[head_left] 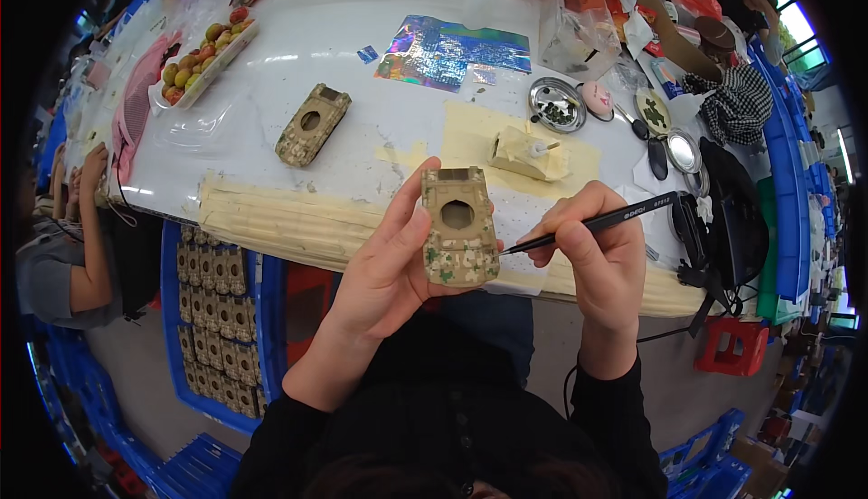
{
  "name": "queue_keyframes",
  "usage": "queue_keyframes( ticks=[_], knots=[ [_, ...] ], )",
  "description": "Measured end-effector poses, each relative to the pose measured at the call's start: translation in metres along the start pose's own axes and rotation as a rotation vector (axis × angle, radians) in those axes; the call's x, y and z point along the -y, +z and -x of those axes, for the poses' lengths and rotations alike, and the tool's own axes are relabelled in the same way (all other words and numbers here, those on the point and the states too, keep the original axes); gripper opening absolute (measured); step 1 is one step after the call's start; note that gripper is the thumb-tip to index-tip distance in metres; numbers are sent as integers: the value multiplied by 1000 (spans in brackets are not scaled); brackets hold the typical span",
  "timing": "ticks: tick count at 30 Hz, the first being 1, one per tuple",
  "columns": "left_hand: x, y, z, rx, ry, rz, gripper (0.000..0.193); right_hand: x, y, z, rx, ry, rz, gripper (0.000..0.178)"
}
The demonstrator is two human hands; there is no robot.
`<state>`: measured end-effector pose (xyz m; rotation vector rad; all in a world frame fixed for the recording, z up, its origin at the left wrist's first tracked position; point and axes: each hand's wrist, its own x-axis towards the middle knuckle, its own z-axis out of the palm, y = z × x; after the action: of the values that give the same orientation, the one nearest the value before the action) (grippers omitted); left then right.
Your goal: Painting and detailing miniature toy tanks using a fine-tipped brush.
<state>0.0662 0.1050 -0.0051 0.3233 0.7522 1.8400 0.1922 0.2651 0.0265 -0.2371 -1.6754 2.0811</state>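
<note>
While the fingers of the left hand (pixel 384 259) hold a tan-and-green camouflaged model tank hull (pixel 461 241), those of the right hand (pixel 597 259) pinch slim black pointed tweezers (pixel 624 216), tip just beside its right edge; beyond it, leftward, a second camouflaged hull (pixel 300 144) lies on the white worktop (pixel 380 119).

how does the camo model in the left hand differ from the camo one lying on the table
The held model is gripped in the left hand; the table model lies on the white table.
The held model points nearly straight away from the person; the table model sits slanted, its dark-panelled end toward the upper right.
A black pointed tool is close to the held model; none is at the table model.
Both have a round opening on top.
</note>
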Motion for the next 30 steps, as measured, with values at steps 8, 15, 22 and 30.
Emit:
queue_keyframes(
  ticks=[8,15,22,30],
  knots=[
    [2,1,1,-11,-36,55,57,-1,12,-7,109,47,-22,12],
    [2,-3,1,48,-68,76,56,2,9,-9,124,100,1,12],
    [-1,10,4,-44,52,-183,47,3,2,-13,57,41,27,13],
    [4,-3,8,-8,-2,-371,24,-4,4,-15,21,117,30,17]
  ],
)
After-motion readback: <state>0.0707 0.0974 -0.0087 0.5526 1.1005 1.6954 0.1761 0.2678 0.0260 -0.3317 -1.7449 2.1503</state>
